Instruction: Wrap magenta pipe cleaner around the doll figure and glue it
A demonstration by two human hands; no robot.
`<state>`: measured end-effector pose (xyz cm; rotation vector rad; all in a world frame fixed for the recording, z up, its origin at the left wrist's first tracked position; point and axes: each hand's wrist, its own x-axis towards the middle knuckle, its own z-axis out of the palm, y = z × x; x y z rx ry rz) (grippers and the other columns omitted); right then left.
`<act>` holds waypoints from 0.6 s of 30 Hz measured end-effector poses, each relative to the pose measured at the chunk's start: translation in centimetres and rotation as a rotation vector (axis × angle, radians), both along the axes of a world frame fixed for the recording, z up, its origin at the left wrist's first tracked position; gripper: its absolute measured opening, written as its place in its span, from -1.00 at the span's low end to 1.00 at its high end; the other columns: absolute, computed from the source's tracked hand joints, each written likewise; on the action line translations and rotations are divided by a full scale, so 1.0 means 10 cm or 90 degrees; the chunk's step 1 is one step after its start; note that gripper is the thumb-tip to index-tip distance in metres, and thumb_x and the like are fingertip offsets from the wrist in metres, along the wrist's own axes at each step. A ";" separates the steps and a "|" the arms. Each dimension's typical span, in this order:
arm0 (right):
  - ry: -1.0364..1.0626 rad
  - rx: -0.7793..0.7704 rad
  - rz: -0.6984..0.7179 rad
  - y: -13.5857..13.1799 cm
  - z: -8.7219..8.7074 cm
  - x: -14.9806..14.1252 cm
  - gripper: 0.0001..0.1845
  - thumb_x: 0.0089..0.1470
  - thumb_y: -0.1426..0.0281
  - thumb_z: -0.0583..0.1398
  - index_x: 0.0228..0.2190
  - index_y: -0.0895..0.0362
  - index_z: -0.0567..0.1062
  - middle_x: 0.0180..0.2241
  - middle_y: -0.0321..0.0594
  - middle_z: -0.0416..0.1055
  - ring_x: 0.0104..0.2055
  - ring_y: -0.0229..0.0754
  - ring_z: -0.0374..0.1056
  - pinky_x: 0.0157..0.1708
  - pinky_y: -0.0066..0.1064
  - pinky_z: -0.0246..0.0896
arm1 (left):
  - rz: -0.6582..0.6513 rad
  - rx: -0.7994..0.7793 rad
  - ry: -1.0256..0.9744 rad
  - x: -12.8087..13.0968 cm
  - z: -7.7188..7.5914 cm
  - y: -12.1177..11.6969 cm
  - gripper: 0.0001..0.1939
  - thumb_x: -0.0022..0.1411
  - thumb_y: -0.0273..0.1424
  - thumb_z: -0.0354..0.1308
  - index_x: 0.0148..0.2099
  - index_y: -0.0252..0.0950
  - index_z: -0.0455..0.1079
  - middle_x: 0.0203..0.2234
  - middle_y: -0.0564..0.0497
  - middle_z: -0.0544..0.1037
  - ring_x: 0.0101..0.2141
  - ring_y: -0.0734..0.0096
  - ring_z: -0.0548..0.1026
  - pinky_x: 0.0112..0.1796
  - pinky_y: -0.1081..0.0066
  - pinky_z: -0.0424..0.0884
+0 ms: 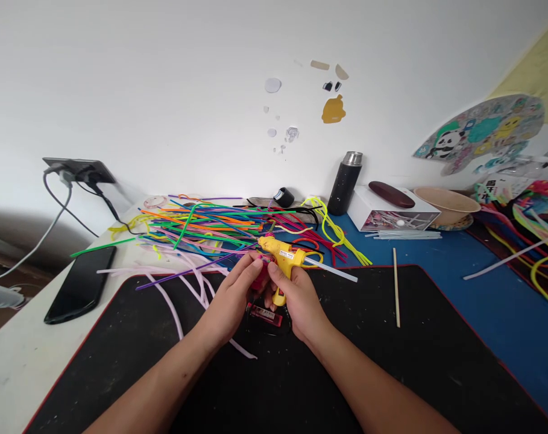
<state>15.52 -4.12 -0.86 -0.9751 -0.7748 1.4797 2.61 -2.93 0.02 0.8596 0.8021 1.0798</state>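
My left hand [232, 298] is closed around a small magenta-red piece [259, 278], mostly covered by the fingers; its exact kind cannot be made out. Close beside it, my right hand [303, 301] grips the handle of a yellow hot glue gun [285, 256], whose nozzle points up and left. A translucent glue stick [334, 269] sticks out of the gun's back end. Just below the hands, a pink-red item with a pale label [265, 314] lies on the black mat [346, 367], partly hidden.
Many coloured pipe cleaners [201, 226] are heaped behind the mat, with pale lilac ones [167, 301] at left. A phone [81, 283] lies on the left. Rightward are a wooden stick [396, 286], black flask [345, 184], white box [359, 208], bowl [448, 205] and glue sticks [407, 235].
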 end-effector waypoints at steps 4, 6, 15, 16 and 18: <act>-0.003 0.005 0.003 0.00 -0.01 0.00 -0.44 -0.04 -0.11 0.48 -0.42 0.11 0.51 -0.60 -0.41 0.35 -0.66 -0.31 0.29 -0.70 -0.50 0.12 | -0.005 0.001 0.000 -0.01 0.00 0.00 -0.70 0.31 -0.09 0.35 -0.15 -0.22 0.52 -0.44 0.11 0.44 -0.46 0.39 0.39 -0.47 0.44 0.44; -0.002 0.005 0.002 0.00 -0.01 0.00 -0.43 -0.05 -0.11 0.48 -0.41 0.11 0.51 -0.60 -0.40 0.36 -0.66 -0.31 0.29 -0.70 -0.51 0.13 | 0.001 -0.002 -0.001 -0.01 -0.01 0.00 -0.70 0.30 -0.10 0.36 -0.14 -0.22 0.52 -0.42 0.09 0.46 -0.43 0.38 0.40 -0.46 0.45 0.44; 0.000 -0.004 -0.002 0.01 0.01 0.01 -0.39 -0.10 -0.14 0.50 -0.42 0.12 0.49 -0.61 -0.43 0.33 -0.67 -0.32 0.29 -0.70 -0.52 0.13 | 0.005 -0.004 -0.003 0.00 0.01 -0.01 -0.71 0.30 -0.11 0.37 -0.16 -0.22 0.52 -0.42 0.09 0.46 -0.44 0.39 0.41 -0.46 0.45 0.45; 0.000 -0.006 -0.005 0.01 0.01 0.00 -0.39 -0.10 -0.14 0.50 -0.43 0.11 0.49 -0.61 -0.44 0.33 -0.67 -0.32 0.29 -0.70 -0.52 0.13 | 0.004 -0.004 -0.002 0.00 0.01 -0.01 -0.71 0.31 -0.11 0.37 -0.16 -0.22 0.52 -0.43 0.10 0.46 -0.44 0.40 0.41 -0.46 0.45 0.45; -0.001 -0.010 -0.005 0.01 0.00 0.00 -0.39 -0.10 -0.14 0.50 -0.43 0.11 0.48 -0.61 -0.43 0.33 -0.67 -0.31 0.30 -0.70 -0.51 0.13 | 0.005 -0.005 -0.002 0.00 0.00 -0.01 -0.71 0.30 -0.10 0.37 -0.14 -0.21 0.53 -0.43 0.11 0.47 -0.45 0.40 0.41 -0.46 0.45 0.46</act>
